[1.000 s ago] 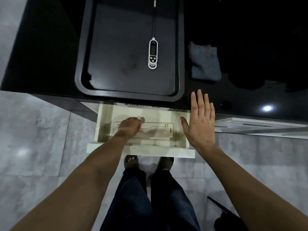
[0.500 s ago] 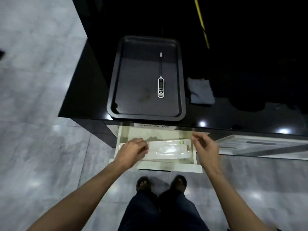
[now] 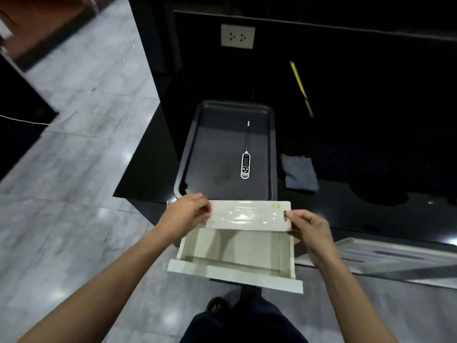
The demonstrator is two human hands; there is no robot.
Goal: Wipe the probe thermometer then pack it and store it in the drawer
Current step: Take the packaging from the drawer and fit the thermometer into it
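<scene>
Since half a second earlier, we had lifted the white package [image 3: 249, 216] clear of the open drawer [image 3: 237, 253], holding it level above the drawer's back edge. Our left hand [image 3: 185, 219] pinched its left end and our right hand [image 3: 306, 227] pinched its right end, fingers closed on the card. We saw the probe thermometer [image 3: 245, 164] lying on the dark tray [image 3: 195, 144] on the counter, with a grey cloth [image 3: 299, 175] just right of the tray

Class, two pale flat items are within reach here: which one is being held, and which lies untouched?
The white package is held by the left hand and right hand; the grey cloth lies untouched on the counter.
</scene>
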